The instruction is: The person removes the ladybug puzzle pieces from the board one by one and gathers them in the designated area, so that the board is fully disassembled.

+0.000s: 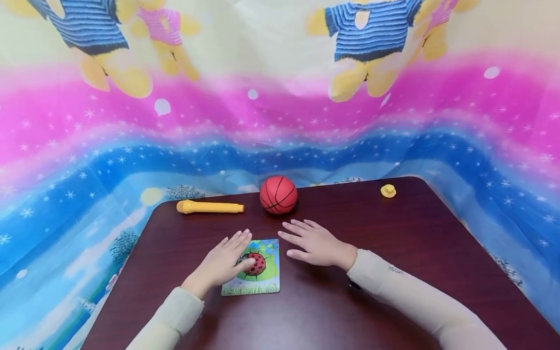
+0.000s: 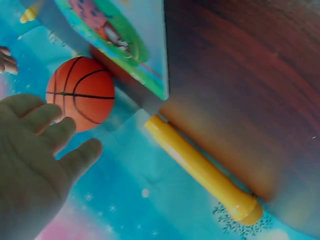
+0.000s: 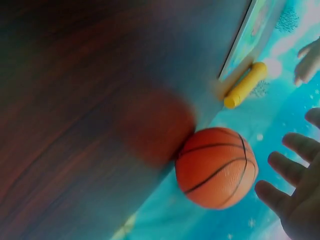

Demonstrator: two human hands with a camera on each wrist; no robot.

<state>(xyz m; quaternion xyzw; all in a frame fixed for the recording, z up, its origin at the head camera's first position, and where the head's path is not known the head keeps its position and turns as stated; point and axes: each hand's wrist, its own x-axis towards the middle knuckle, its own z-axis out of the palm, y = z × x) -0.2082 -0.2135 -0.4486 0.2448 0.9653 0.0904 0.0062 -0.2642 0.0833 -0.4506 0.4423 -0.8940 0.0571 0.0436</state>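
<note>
My left hand [image 1: 225, 260] hovers over the left part of a square ladybug picture board [image 1: 267, 279], its fingers extended and holding nothing. To the right of the board, my right hand [image 1: 321, 244] is held palm down above the table, fingers straight and spread a little. Beyond both hands sits a small red-orange basketball [image 1: 278, 195] with black lines, nearest to the right fingertips. In the left wrist view the board [image 2: 135, 35] appears at the top, with the ball [image 2: 82, 95] past the left fingers. The right wrist view shows the ball [image 3: 217, 167] beyond the right fingers.
A yellow toy microphone [image 1: 211, 207] lies along the far left edge of the dark brown table [image 1: 372, 228]. Near the far right corner is a small yellow rubber duck [image 1: 388, 190]. A printed cloth backdrop [image 1: 280, 112] hangs behind the table and along its sides.
</note>
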